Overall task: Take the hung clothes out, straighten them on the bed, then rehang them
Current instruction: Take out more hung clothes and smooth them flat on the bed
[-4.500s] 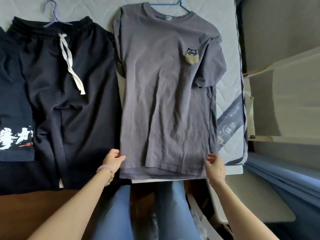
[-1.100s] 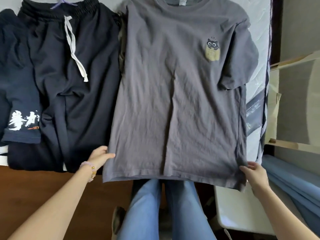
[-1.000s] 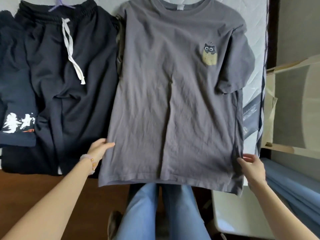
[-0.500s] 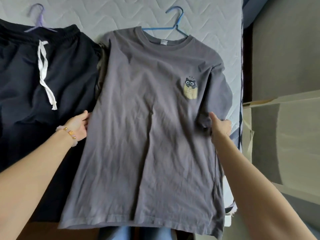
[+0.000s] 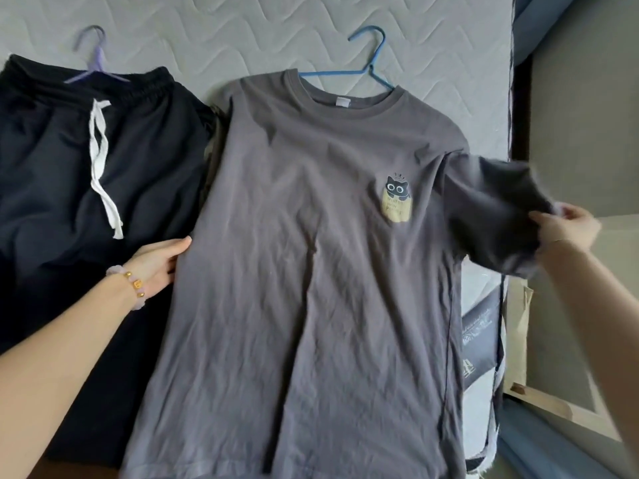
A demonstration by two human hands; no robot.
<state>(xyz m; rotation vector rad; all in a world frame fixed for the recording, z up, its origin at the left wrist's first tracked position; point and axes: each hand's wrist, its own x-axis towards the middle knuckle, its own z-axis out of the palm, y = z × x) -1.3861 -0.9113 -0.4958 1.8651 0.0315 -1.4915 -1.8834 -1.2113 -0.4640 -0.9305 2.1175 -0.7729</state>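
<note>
Quilted grey mattress on the bed (image 5: 242, 25) fills the background, and two garments lie on it side by side, each on its own hanger: two hangers in all. Dead centre is the one grey T-shirt (image 5: 311, 288), front up and creased, with a single cat print (image 5: 397, 198) on the chest toward 2 o'clock and one white neck tag (image 5: 341, 102) inside the collar. Its blue hanger (image 5: 371, 65) pokes out of the neck at 12 o'clock, hook lying on the mattress. Over at 9 to 10 o'clock lie the black shorts (image 5: 62, 174), one white drawstring (image 5: 100, 160) trailing down the front, the purple hanger (image 5: 96, 60) sticking out above the waistband at 11 o'clock. A sliver of olive cloth (image 5: 212, 140) peeks out between the shorts and the shirt.

Two hands are in play. The left grip (image 5: 157, 261) comes in from 8 o'clock, one beaded bracelet (image 5: 133, 283) on the wrist, and meets the shirt's side edge. The thumb lies straight along that edge and the fingers vanish under the cloth, so whether it pinches or merely touches I cannot tell. The right grip (image 5: 567, 226), out at 3 o'clock, pinches the hem of the shirt's sleeve (image 5: 498, 209) and holds it lifted and stretched sideways past the mattress edge, clear of the bed. The other sleeve is out of sight at the shirt's 9 o'clock side.
</note>
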